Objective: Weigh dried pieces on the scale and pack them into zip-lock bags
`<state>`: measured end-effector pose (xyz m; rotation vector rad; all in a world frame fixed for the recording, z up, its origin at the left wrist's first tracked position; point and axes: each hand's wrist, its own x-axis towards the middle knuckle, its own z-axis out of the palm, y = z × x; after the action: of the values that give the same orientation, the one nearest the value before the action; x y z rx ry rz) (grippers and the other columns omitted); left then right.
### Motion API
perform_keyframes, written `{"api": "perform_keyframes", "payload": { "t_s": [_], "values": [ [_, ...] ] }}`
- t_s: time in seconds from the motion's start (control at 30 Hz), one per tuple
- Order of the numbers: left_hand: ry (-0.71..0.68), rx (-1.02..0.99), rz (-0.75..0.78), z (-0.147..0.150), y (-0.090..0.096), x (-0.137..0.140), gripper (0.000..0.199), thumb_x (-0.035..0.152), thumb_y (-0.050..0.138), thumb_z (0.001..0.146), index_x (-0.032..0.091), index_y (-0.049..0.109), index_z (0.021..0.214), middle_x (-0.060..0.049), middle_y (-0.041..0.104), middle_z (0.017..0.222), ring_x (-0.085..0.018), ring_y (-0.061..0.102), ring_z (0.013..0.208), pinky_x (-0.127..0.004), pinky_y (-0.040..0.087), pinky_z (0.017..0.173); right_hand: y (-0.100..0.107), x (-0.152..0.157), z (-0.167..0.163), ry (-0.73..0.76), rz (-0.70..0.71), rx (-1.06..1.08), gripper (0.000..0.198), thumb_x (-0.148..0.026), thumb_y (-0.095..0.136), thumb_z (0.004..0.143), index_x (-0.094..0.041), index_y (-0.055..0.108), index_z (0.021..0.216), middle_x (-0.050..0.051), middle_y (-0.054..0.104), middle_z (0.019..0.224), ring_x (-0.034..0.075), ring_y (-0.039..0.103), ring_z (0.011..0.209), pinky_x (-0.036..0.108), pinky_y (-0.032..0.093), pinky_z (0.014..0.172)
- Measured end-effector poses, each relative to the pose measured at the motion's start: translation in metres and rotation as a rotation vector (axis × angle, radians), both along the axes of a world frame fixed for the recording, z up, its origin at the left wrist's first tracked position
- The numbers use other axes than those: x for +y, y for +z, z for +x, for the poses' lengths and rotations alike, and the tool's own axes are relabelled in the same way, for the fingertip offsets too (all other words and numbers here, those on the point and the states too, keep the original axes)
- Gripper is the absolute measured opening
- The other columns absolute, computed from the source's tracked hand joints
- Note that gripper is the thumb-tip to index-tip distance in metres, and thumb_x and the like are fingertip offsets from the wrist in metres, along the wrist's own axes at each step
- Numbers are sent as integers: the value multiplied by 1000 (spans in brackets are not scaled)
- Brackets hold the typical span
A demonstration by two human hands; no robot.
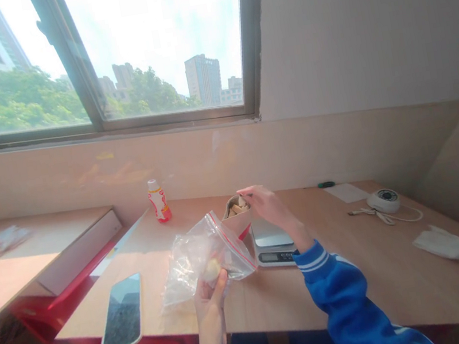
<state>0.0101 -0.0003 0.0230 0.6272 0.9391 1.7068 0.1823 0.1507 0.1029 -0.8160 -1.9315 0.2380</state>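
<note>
In my left hand (212,297) is a clear zip bag (185,260) with a red seal line. The thumb presses on the bag, and something pale shows at the fingertips; whether it lies inside I cannot tell. Beyond the bag stands a small paper container (238,227), brown and red-edged, holding several light-brown pieces (236,209). My right hand (267,206) is at the container's top right edge, fingertips pinched together; what is between them is too small to make out. Below that hand lies a kitchen scale (272,246) with a dark display.
A red-and-white bottle (159,202) stands near the wall. At the table's left edge is a phone (122,317) with a cable plugged in. To the right are a white camera (384,201) with its cable, a paper sheet (347,193), a green-capped item (326,184) and a crumpled white bag (445,244).
</note>
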Motion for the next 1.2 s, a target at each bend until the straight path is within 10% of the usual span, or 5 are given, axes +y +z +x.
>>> {"api": "perform_keyframes", "payload": {
  "t_s": [0.83, 1.2],
  "values": [
    [-30, 12, 26, 3, -5, -1, 48, 31, 75, 69, 24, 63, 115, -4, 65, 118, -24, 49, 124, -39, 33, 110, -15, -10, -6, -80, 9, 210, 38, -47, 51, 88, -20, 66, 66, 8, 64, 97, 20, 61, 91, 34, 47, 82],
    [-128, -233, 63, -1, 1, -11, 45, 45, 57, 82, 23, 60, 121, -8, 61, 125, -26, 51, 122, -42, 38, 106, -6, -21, -17, -165, 141, 21, 35, -37, 37, 95, -23, 69, 94, 9, 55, 121, 24, 49, 114, 44, 37, 101]
  ]
}}
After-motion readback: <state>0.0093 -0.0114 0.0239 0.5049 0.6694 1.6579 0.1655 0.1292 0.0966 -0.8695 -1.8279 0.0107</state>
